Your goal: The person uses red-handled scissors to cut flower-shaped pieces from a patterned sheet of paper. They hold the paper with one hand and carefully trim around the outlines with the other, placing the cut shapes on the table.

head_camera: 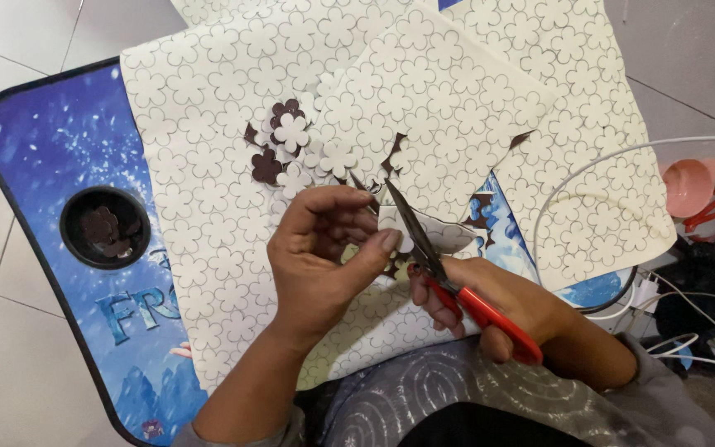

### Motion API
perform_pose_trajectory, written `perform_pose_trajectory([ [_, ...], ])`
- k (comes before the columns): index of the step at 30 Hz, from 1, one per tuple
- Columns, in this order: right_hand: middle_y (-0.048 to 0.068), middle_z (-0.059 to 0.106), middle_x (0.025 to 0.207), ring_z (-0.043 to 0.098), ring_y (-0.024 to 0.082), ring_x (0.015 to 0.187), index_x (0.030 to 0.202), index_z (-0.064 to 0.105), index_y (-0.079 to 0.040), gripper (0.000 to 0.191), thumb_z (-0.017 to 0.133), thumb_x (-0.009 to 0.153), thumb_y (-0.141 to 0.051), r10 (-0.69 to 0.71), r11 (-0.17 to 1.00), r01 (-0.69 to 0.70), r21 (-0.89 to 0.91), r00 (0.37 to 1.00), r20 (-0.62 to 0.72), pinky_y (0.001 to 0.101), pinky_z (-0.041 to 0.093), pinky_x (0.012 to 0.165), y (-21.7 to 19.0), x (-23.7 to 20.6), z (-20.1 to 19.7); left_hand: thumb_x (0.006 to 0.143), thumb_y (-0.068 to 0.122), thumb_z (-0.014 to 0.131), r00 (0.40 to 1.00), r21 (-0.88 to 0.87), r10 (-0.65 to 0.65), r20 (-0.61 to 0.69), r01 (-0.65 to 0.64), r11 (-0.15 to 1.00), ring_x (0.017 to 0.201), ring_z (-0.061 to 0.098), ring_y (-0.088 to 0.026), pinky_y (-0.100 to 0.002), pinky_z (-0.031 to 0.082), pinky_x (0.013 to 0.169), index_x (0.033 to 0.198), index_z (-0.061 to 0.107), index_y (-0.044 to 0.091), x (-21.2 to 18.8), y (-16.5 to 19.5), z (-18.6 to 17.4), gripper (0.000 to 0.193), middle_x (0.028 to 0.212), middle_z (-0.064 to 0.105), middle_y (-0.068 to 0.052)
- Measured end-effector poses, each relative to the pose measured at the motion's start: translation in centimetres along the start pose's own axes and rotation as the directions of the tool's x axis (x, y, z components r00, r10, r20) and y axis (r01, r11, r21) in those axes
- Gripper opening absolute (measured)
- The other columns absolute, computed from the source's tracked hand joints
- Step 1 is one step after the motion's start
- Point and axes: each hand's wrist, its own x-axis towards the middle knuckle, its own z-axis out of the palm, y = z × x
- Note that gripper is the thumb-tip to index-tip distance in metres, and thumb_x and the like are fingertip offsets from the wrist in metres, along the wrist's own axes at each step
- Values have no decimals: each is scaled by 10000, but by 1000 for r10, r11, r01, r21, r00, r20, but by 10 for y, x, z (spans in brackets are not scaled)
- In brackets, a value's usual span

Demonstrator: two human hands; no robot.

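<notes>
While the right hand (498, 302) is gripping red-handled scissors (448, 277), blades parted, the left hand (324, 248) is pinching a small flower-printed cream piece (403, 232) at the blades, between both hands. Few cut flowers (291, 132) are lying on the printed sheets (200, 165) covering the bench (43, 141); most outlines are remaining uncut, judging by this.

Left hand (320, 248) raised mid-frame, back toward the camera, fingers curled inward, thumb and fingertips pinched together toward the right. Left forearm bare, runs down-left to the bottom edge. Right hand (490, 302) lower and to the right, knuckles up, fingers closed in a grip, thumb side pointing up-left. Right forearm angles off lower right, grey sleeve at the elbow. Hands close together, nearly touching.
</notes>
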Motion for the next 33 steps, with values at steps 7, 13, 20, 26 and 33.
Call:
perform_pose_trajectory([
  [7,30,570,698,611,140,628,1087,613,5,1130,583,587,-1008,-11,997,14,73,999,-41,294,536,587,2,0,1,897,-40,802,999,-28,-10,53,11,1000,957,646,-95,-247,594,857,1242,643,19,0,-3,2,385,1101,689,-73],
  [13,49,554,693,590,155,635,1097,605,12,1054,651,630,-931,9,995,0,100,996,-85,312,511,593,1,-1,3,964,17,746,996,-92,-30,82,38,995,1062,700,-122,-284,622,974,1172,632,28,-3,-5,6,238,1110,679,-64],
  [20,24,546,766,578,136,692,1158,581,9,982,532,783,-897,-267,948,273,162,962,-61,279,497,618,6,-2,4,964,17,746,993,-71,-101,68,106,992,903,722,-128,-275,619,810,1055,646,13,-6,-8,5,135,965,724,-84],
  [26,34,583,694,610,151,654,1095,614,-2,939,541,759,-875,-151,986,157,50,982,-110,300,540,626,17,-4,0,951,10,764,989,-55,-107,105,113,992,924,701,-113,-264,608,859,1040,630,20,-7,-11,8,161,991,690,-70],
  [33,24,594,721,604,133,635,1038,600,-18,832,604,758,-802,-136,990,141,23,980,-143,276,530,558,26,-5,-1,958,26,763,985,-85,-130,117,141,986,903,700,-111,-267,609,844,1042,626,19,-8,-12,8,161,987,687,-69],
])
